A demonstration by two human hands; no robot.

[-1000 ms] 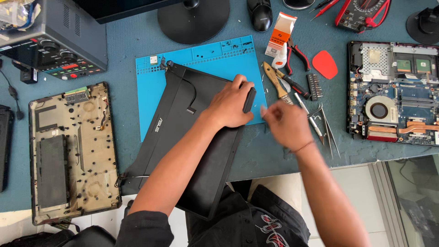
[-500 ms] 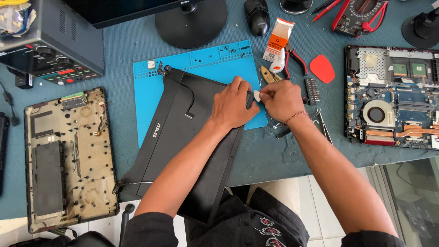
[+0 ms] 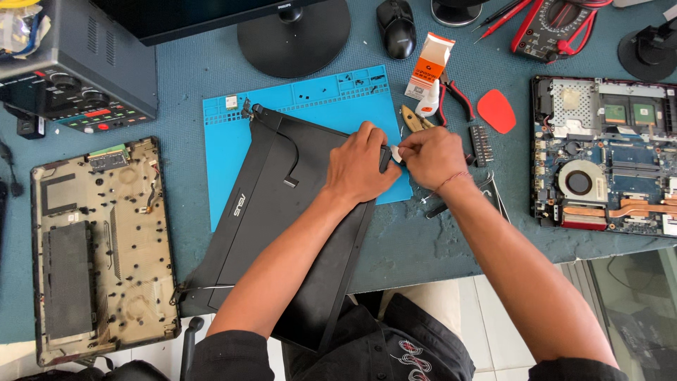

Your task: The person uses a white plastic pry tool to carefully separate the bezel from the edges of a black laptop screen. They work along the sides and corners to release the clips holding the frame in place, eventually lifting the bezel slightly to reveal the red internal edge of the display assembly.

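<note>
A black laptop screen lid (image 3: 271, 212) lies tilted across a blue work mat (image 3: 324, 106), its lower end hanging over the table edge. My left hand (image 3: 360, 169) presses down on the lid's upper right corner. My right hand (image 3: 430, 159) meets it at that corner and pinches a small white piece (image 3: 397, 153) between thumb and finger. A thin flat cable (image 3: 291, 159) runs over the lid's back.
A laptop bottom cover (image 3: 99, 247) lies at left, an opened laptop base with fan (image 3: 606, 159) at right. Pliers (image 3: 451, 95), a red pick (image 3: 497, 111), a bit strip (image 3: 482, 144), a glue pack (image 3: 430, 67), a monitor stand (image 3: 293, 35), a mouse (image 3: 397, 25) and a multimeter (image 3: 553, 25) sit behind.
My right hand has come left from the tools beside the mat to the lid's corner, now pinching a small white piece. My left hand stays on the lid.
</note>
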